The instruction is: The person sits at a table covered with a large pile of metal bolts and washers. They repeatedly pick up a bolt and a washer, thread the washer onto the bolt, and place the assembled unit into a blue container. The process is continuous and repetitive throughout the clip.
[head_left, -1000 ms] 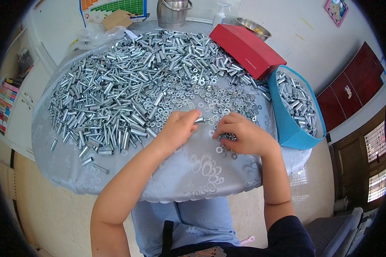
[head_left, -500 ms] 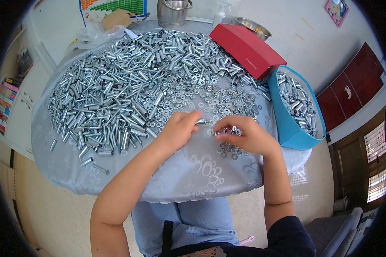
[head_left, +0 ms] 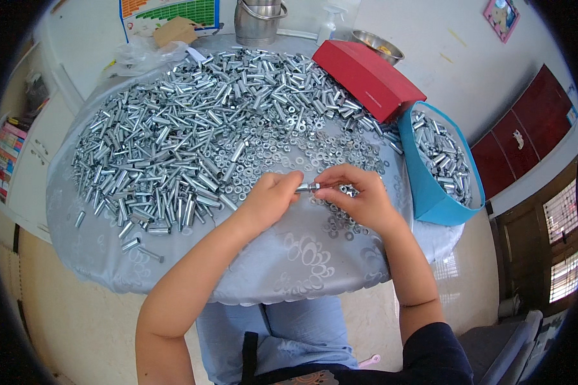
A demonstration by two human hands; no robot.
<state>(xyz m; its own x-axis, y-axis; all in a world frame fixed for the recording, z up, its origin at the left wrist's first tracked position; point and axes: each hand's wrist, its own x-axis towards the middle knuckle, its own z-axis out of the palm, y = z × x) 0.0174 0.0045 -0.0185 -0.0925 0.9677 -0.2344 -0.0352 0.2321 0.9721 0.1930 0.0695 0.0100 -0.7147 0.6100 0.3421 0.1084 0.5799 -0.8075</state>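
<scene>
My left hand (head_left: 273, 200) is closed round a silver sleeve anchor bolt (head_left: 304, 188), whose end sticks out past the thumb and forefinger toward the right. At that end my right hand (head_left: 359, 196) pinches a small hex nut (head_left: 315, 187) between thumb and fingertips, touching the bolt's tip. Whether the nut is threaded on cannot be made out. More nuts (head_left: 349, 190) show beneath my right palm; some may be in the curled fingers. Loose washers (head_left: 338, 224) lie on the cloth below that hand, and a spread of washers and nuts (head_left: 327, 149) lies just beyond both hands.
A big heap of metal sleeves and bolts (head_left: 167, 135) covers the table's left and far side. At right stand a blue fabric bin (head_left: 440, 202) filled with similar parts and a red box (head_left: 369, 77). Behind are a metal pail (head_left: 255, 25), a steel bowl (head_left: 392, 46) and a plastic bag (head_left: 144, 58).
My right hand has moved slightly left and up, bringing a nut against the bolt's end. My left hand keeps holding the bolt in nearly the same place.
</scene>
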